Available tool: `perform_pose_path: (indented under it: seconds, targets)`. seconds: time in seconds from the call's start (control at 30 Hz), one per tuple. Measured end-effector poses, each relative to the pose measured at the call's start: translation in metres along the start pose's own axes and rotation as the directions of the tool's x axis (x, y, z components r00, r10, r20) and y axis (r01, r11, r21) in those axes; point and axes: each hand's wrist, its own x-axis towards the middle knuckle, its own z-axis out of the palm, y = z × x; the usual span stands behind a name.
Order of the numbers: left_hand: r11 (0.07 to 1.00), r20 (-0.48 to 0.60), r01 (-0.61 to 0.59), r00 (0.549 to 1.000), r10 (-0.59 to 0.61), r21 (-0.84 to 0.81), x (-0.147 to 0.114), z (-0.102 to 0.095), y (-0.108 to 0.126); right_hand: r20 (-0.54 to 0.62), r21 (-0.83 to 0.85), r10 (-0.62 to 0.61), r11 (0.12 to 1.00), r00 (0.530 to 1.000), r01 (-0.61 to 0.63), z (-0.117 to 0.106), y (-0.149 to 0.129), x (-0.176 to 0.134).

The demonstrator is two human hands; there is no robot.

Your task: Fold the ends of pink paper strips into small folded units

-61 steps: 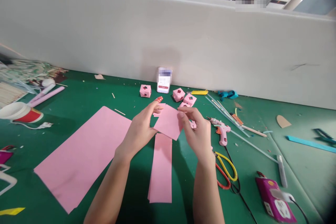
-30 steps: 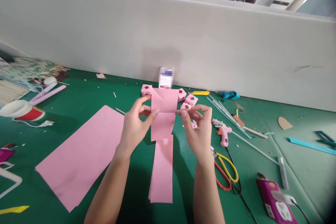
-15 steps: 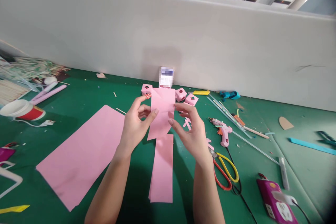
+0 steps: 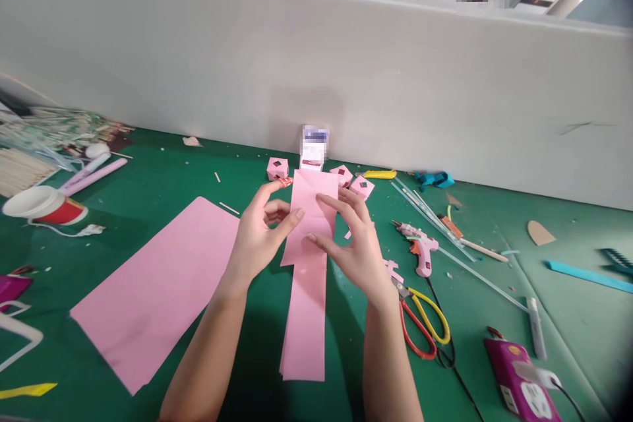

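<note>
Both forearms (image 4: 212, 349) slant inward toward the far edge of the counter (image 4: 232, 165). The left hand (image 4: 264, 231) pinches between thumb and curled fingers; the right hand (image 4: 355, 237) arches, thumb and index finger spread, though whether its part-hidden fingers grip is hard to tell.

- Work surface: green tabletop (image 4: 257, 343), with a seam running along its right-hand section.
- Centre, near side: stacked narrow pink strips (image 4: 305, 343), lying flat, edges slightly fanned.
- Left: large pink sheet (image 4: 158, 290), placed diagonally; red-and-white cup (image 4: 64, 210); heap of thin sticks (image 4: 64, 125).
- Rear: phone (image 4: 312, 161), upright; pink folded boxes (image 4: 362, 187) to either side of it; yellow cutter (image 4: 379, 175).
- Right: pink glue gun (image 4: 423, 249); scissors (image 4: 406, 292) with one red and one yellow handle; purple power unit (image 4: 504, 359), plug fitted; flat blue strip (image 4: 591, 275).
</note>
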Motion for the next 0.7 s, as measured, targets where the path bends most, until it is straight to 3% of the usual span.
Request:
perform_pose_path:
  seconds: [0.17, 0.47, 0.7]
  targets:
    - [1.000, 0.085, 0.014, 0.996, -0.012, -0.021, -0.0017, 0.0004, 0.0005, 0.092, -0.013, 0.018, 1.000, 0.996, -0.017, 0.0033, 0.0006, -0.0020]
    - [0.999, 0.090, -0.010, 0.996, 0.015, -0.051, -0.0025, 0.0010, 0.0024, -0.075, -0.019, -0.026, 1.000, 0.997, 0.024, 0.0033, 0.0017, -0.0004]
    - [0.989, 0.042, -0.146, 0.988, 0.146, 0.000, -0.0029, 0.0010, 0.0010, -0.079, 0.051, -0.036, 0.998, 0.996, 0.041, 0.0037, 0.0003, 0.0009]
